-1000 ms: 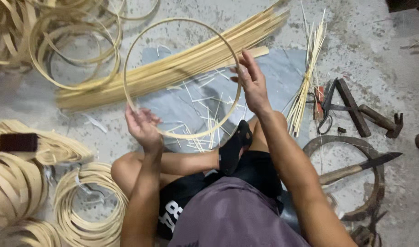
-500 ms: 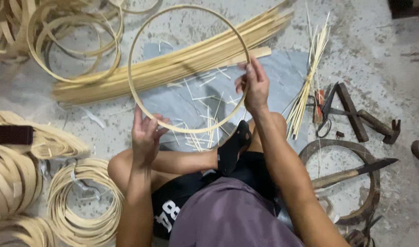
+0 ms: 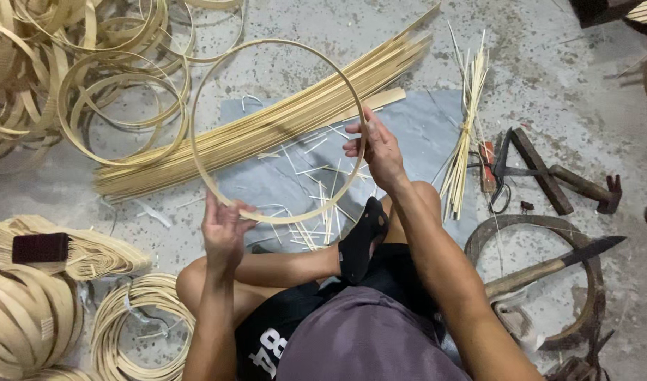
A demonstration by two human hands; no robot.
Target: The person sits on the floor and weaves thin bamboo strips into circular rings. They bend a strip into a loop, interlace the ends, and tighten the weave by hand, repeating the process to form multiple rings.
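A person seated on the floor holds a bamboo hoop. Left hand fingers pinch the rim at seven o'clock; right hand fingers grip it at three o'clock. Uneven squeezing could likely kink or spring the thin strip open.

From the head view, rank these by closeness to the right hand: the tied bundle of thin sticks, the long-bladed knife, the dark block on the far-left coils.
From the right hand:
1. Tied bundle of thin sticks, just to its right.
2. Long-bladed knife, lower right, lying across a ring.
3. Dark block, far left on the coils.
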